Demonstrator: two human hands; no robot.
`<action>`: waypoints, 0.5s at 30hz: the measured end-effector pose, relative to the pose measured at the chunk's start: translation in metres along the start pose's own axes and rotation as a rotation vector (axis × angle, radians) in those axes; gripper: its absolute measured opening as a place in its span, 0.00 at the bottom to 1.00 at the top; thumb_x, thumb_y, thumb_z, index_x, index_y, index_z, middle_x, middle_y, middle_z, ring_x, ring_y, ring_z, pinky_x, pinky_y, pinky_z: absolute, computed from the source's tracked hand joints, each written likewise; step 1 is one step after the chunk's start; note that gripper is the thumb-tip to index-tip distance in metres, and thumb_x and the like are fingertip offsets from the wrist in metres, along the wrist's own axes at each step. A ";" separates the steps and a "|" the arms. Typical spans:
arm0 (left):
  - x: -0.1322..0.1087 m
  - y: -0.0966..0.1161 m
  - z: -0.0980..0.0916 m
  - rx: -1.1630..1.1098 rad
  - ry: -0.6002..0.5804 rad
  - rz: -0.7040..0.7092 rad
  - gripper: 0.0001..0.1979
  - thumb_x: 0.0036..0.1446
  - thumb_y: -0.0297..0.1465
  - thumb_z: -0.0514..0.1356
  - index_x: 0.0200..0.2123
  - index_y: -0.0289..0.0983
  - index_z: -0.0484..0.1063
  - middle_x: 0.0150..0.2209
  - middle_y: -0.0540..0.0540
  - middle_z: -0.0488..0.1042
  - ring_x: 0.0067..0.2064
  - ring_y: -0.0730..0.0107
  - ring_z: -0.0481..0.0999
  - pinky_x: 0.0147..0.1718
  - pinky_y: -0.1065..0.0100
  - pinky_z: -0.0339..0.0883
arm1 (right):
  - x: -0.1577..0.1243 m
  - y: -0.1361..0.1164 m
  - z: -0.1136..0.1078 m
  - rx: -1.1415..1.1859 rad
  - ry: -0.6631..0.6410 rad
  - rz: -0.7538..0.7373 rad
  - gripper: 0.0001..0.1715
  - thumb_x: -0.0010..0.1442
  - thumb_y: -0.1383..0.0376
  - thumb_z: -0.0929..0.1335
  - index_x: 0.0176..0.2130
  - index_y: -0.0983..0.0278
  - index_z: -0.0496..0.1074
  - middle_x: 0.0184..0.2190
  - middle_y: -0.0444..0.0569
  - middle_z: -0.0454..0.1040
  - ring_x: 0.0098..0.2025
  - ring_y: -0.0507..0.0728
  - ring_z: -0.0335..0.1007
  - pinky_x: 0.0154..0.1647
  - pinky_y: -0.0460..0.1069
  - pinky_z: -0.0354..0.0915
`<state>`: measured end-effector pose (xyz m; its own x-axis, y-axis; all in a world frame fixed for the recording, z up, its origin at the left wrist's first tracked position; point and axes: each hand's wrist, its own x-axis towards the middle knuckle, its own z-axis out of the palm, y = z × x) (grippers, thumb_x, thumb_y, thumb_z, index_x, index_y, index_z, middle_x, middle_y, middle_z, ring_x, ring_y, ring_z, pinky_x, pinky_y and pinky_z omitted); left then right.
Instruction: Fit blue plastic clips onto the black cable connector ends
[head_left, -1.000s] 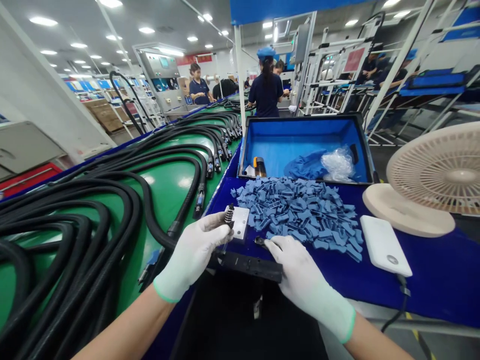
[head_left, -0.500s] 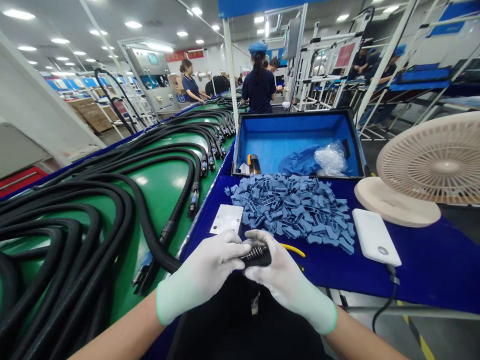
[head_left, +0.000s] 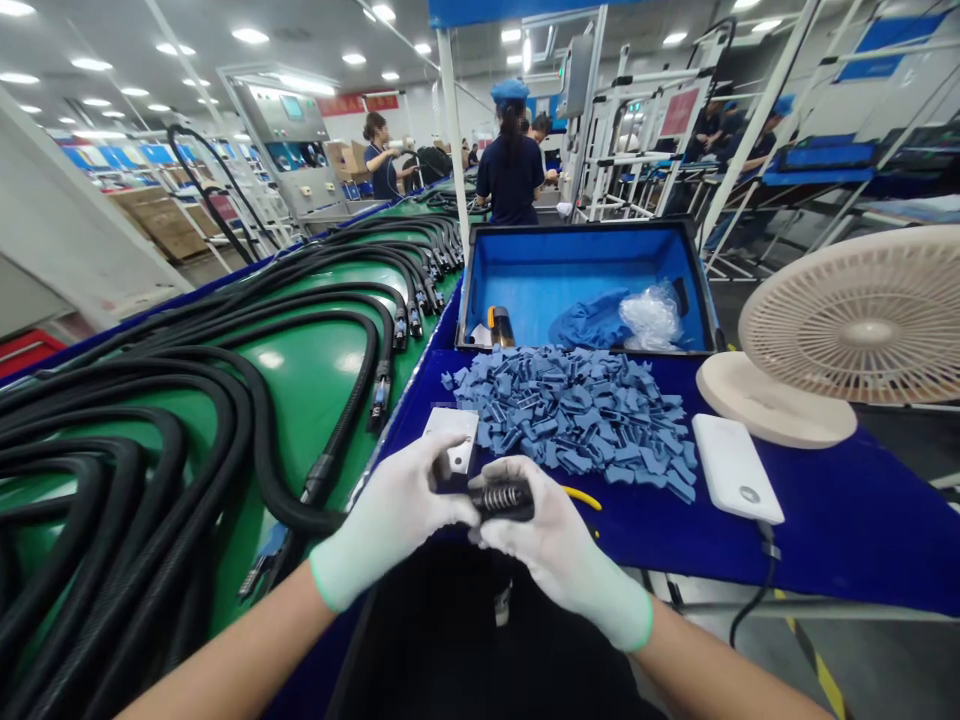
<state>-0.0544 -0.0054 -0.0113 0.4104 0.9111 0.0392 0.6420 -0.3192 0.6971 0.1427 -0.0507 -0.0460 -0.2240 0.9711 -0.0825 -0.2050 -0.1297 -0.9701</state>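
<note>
My right hand [head_left: 544,525], in a white glove, is closed around a black hose end [head_left: 506,497] with ridged, shiny coils along its upper side. Beside it, my gloved left hand [head_left: 409,505] is open, its thumb and fingers apart, with the thumb tip close to the left end of the black piece. Whether that thumb touches it I cannot tell. Just behind the left fingers lies a white block with holes [head_left: 457,430]. A heap of blue plastic clips [head_left: 577,415] is spread beyond both hands. One yellow tool handle [head_left: 583,496] shows past my right fingers.
Black corrugated hoses [head_left: 232,410] with connector ends cover a green-topped bench [head_left: 300,365] on the left. A blue bin [head_left: 577,270] stands behind the clips. To the right are a white power bank [head_left: 736,468] and a beige fan [head_left: 862,330]. Co-workers [head_left: 510,165] stand farther back.
The fingers of my left hand have spread and come away from the black hose end. My right hand keeps its hold. The camera view has shifted slightly.
</note>
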 end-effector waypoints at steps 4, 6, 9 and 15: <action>-0.044 -0.005 0.021 -0.212 0.043 -0.194 0.15 0.61 0.42 0.63 0.28 0.39 0.78 0.27 0.46 0.75 0.32 0.62 0.74 0.33 0.64 0.68 | -0.012 0.015 0.012 0.112 0.206 -0.073 0.23 0.50 0.71 0.72 0.48 0.62 0.72 0.42 0.49 0.79 0.41 0.58 0.76 0.44 0.54 0.72; -0.062 -0.013 0.029 -0.682 0.089 -0.389 0.15 0.62 0.44 0.61 0.33 0.38 0.79 0.32 0.44 0.78 0.34 0.59 0.77 0.34 0.62 0.72 | -0.022 0.021 0.020 0.066 0.104 -0.113 0.23 0.54 0.68 0.72 0.50 0.61 0.72 0.45 0.51 0.78 0.44 0.59 0.77 0.45 0.55 0.73; -0.070 -0.025 0.028 -1.299 0.462 -0.562 0.14 0.62 0.37 0.63 0.50 0.40 0.76 0.43 0.43 0.78 0.42 0.61 0.78 0.41 0.62 0.77 | -0.026 0.019 0.023 -0.145 -0.294 -0.180 0.19 0.53 0.63 0.76 0.45 0.60 0.75 0.45 0.50 0.79 0.45 0.60 0.77 0.47 0.55 0.72; -0.037 -0.017 -0.012 -1.290 0.483 -0.304 0.08 0.62 0.32 0.65 0.42 0.35 0.74 0.24 0.55 0.57 0.21 0.80 0.55 0.19 0.76 0.59 | 0.050 -0.005 -0.006 -1.129 0.065 -0.277 0.16 0.64 0.63 0.69 0.52 0.62 0.72 0.46 0.55 0.77 0.44 0.61 0.76 0.48 0.55 0.68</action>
<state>-0.0889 -0.0306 -0.0159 -0.0635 0.9826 -0.1744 -0.4795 0.1232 0.8688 0.1384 -0.0003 -0.0467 -0.2485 0.9510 0.1841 0.7330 0.3088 -0.6060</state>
